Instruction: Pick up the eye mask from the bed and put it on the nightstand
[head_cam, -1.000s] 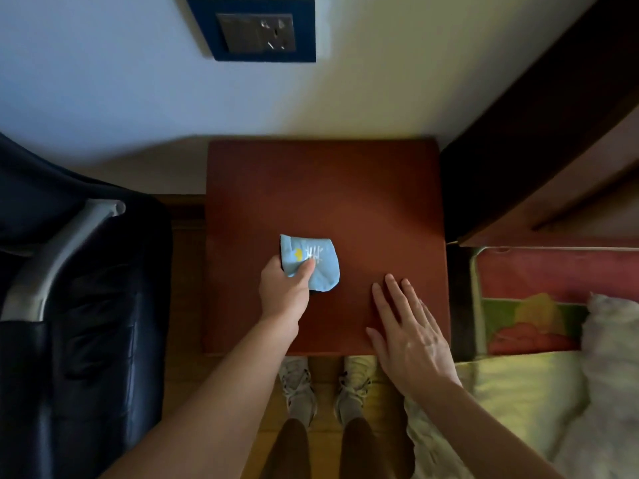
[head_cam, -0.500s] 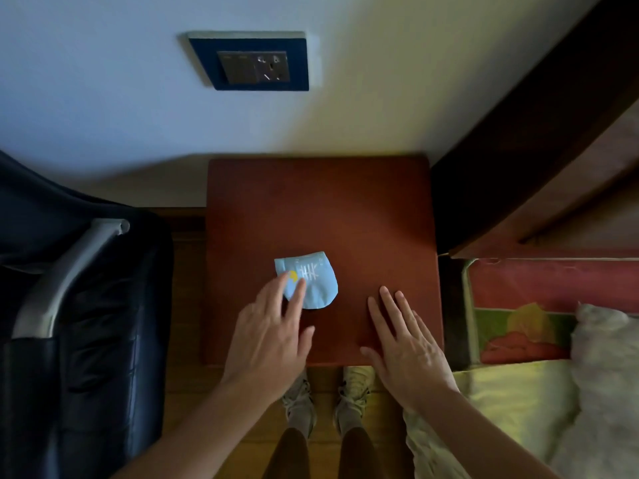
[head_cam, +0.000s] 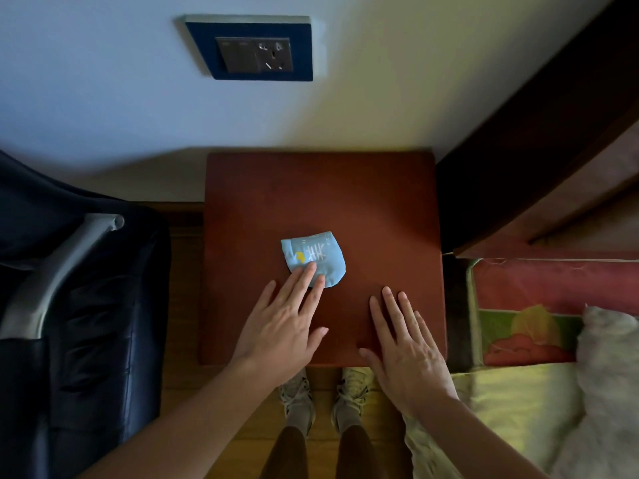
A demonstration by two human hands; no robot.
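Observation:
The light blue eye mask (head_cam: pixel 316 254), folded, with white marks and a yellow spot, lies flat near the middle of the red-brown nightstand (head_cam: pixel 321 195). My left hand (head_cam: pixel 285 323) is spread flat, fingers apart, its two longest fingertips over the mask's near edge. My right hand (head_cam: pixel 404 344) rests open and flat on the nightstand's front right part, apart from the mask. Neither hand holds anything.
A dark leather chair (head_cam: pixel 69 323) with a grey metal armrest stands to the left. The bed (head_cam: pixel 539 326) with coloured bedding and a yellow-green cover lies to the right, under a dark wooden headboard (head_cam: pixel 553 150). A wall socket (head_cam: pixel 256 53) sits above. My feet are below the nightstand.
My left hand let go of the eye mask, which now lies on the nightstand. The hand opened flat and drew back slightly. My right hand stayed in place.

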